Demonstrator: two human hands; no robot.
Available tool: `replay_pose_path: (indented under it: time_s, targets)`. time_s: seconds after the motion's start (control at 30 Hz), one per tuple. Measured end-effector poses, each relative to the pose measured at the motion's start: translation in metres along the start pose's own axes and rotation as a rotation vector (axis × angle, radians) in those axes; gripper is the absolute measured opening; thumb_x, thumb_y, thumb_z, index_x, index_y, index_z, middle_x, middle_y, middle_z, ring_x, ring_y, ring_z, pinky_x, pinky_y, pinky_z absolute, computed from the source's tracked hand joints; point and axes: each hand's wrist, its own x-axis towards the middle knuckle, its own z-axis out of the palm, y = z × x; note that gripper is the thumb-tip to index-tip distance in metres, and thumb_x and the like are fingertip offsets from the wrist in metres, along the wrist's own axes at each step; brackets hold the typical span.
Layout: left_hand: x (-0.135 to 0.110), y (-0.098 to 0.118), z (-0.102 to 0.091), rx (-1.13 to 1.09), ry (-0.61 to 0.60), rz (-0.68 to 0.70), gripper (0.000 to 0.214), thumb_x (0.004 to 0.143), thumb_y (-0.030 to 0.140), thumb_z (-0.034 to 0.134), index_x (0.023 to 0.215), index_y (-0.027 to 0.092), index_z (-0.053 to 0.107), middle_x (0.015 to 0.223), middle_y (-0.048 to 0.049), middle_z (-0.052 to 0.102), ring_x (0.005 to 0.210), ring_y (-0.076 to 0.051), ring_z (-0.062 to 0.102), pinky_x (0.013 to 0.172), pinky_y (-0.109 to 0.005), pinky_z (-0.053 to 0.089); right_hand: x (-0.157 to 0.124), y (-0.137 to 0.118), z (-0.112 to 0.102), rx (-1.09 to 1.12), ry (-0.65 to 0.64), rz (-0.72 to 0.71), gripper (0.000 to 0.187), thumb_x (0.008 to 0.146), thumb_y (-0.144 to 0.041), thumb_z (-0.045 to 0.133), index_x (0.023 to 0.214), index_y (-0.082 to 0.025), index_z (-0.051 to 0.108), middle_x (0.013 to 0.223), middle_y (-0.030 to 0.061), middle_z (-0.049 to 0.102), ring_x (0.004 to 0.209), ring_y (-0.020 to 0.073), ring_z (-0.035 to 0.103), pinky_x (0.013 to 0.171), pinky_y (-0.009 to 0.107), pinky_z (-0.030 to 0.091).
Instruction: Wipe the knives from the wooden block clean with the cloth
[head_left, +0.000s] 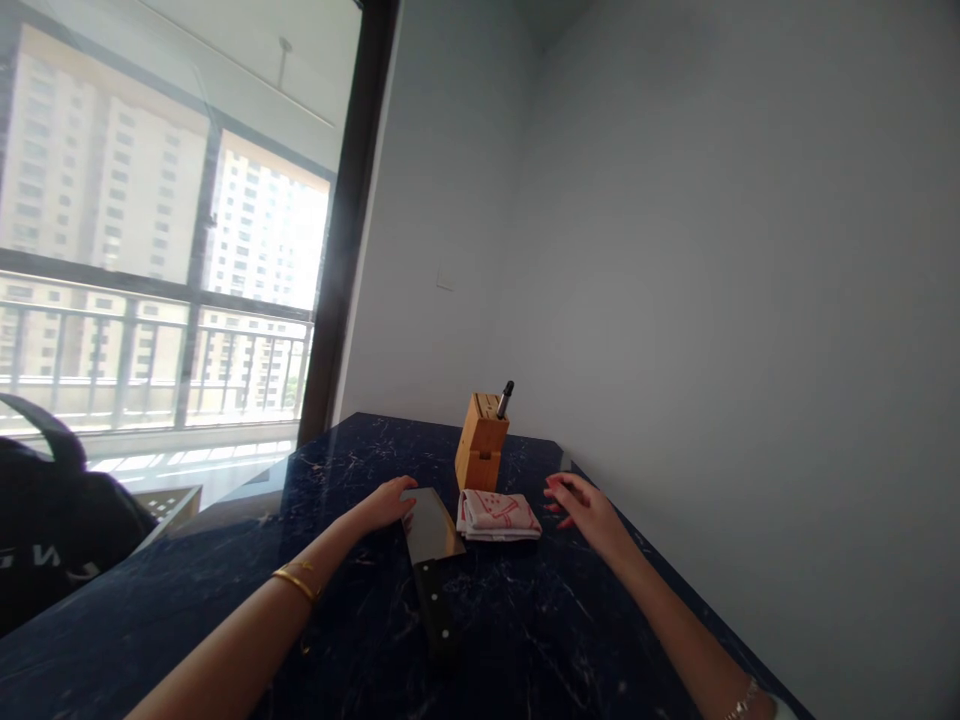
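Presently, a cleaver [431, 525] is seen flat on the dark counter [352, 470], its blade touched by the open left hand [382, 503]; the right hand [585, 510] is held open beside a folded towel [499, 517], nothing gripped.

A cleaver [431, 525] lies flat, its black handle nearest and broad steel blade beyond, just beside a folded white cloth [499, 516] printed in red.

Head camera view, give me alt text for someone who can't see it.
A person's left hand is at the blade of a black-handled cleaver on a dark veined countertop, and the right hand is beside a folded red-patterned towel. Behind them stands a wooden knife block holding one knife.
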Motion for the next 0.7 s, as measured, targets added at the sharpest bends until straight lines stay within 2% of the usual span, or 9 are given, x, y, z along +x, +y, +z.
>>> replay_pose_path:
  time_s: [0.1,0.17,0.23,0.3,0.37,0.5,0.7]
  targets:
    - [0.001,0.003,0.0,-0.004,0.002,0.007,0.036,0.073,0.02,0.048,0.108,0.015,0.055,0.111,-0.0083,0.06,0.104,-0.02,0.053,0.092,-0.028,0.036,0.027,-0.019,-0.008,-0.092,0.135,-0.136,0.044,0.068,-0.052,0.056,0.093,-0.016,0.056,0.064,0.0016,0.063,0.059,0.0155,0.058,0.054,0.024,0.043]
    - [0.0,0.006,0.001,-0.009,0.004,0.012,0.035,0.073,0.02,0.049,0.106,0.017,0.056,0.108,-0.007,0.061,0.104,-0.02,0.053,0.092,-0.028,0.037,0.045,-0.033,-0.01,-0.189,0.231,-0.218,0.039,0.075,-0.054,0.047,0.078,-0.017,0.058,0.048,-0.0007,0.056,0.05,0.0147,0.055,0.054,0.025,0.04]
    - [-0.001,0.008,0.003,-0.016,0.008,0.02,0.034,0.073,0.021,0.049,0.106,0.018,0.056,0.108,-0.0058,0.061,0.105,-0.019,0.053,0.092,-0.028,0.036,0.064,-0.047,-0.011,-0.303,0.347,-0.351,0.04,0.08,-0.052,0.04,0.068,-0.018,0.058,0.055,0.0017,0.06,0.056,0.0148,0.056,0.058,0.024,0.038]
    - [-0.003,0.008,0.005,-0.025,0.015,0.028,0.034,0.073,0.021,0.049,0.106,0.018,0.056,0.109,-0.0054,0.06,0.105,-0.019,0.052,0.093,-0.027,0.036,0.081,-0.059,-0.012,-0.37,0.407,-0.452,0.038,0.082,-0.047,0.037,0.073,-0.019,0.06,0.065,0.0031,0.063,0.063,0.015,0.056,0.061,0.024,0.037]
    - [-0.005,0.007,0.008,-0.035,0.024,0.03,0.035,0.073,0.02,0.049,0.108,0.018,0.055,0.109,-0.0052,0.06,0.105,-0.019,0.052,0.093,-0.028,0.035,0.096,-0.068,-0.013,-0.375,0.459,-0.459,0.033,0.082,-0.044,0.037,0.083,-0.019,0.059,0.062,0.0016,0.061,0.057,0.0139,0.053,0.059,0.024,0.035]
    - [-0.008,0.001,0.012,-0.051,0.036,0.006,0.037,0.073,0.02,0.049,0.109,0.018,0.053,0.109,-0.005,0.061,0.104,-0.019,0.053,0.091,-0.027,0.037,0.113,-0.077,-0.013,-0.287,0.595,-0.4,0.029,0.078,-0.045,0.042,0.073,-0.019,0.052,0.054,-0.0011,0.053,0.052,0.0127,0.046,0.053,0.023,0.032]
    - [-0.006,-0.007,0.012,-0.069,0.053,-0.022,0.037,0.074,0.023,0.046,0.109,0.016,0.053,0.109,-0.0057,0.06,0.102,-0.019,0.055,0.088,-0.025,0.039,0.123,-0.076,-0.01,-0.185,0.579,-0.391,0.032,0.076,-0.048,0.044,0.063,-0.019,0.049,0.056,-0.0003,0.054,0.053,0.0126,0.045,0.054,0.024,0.033]
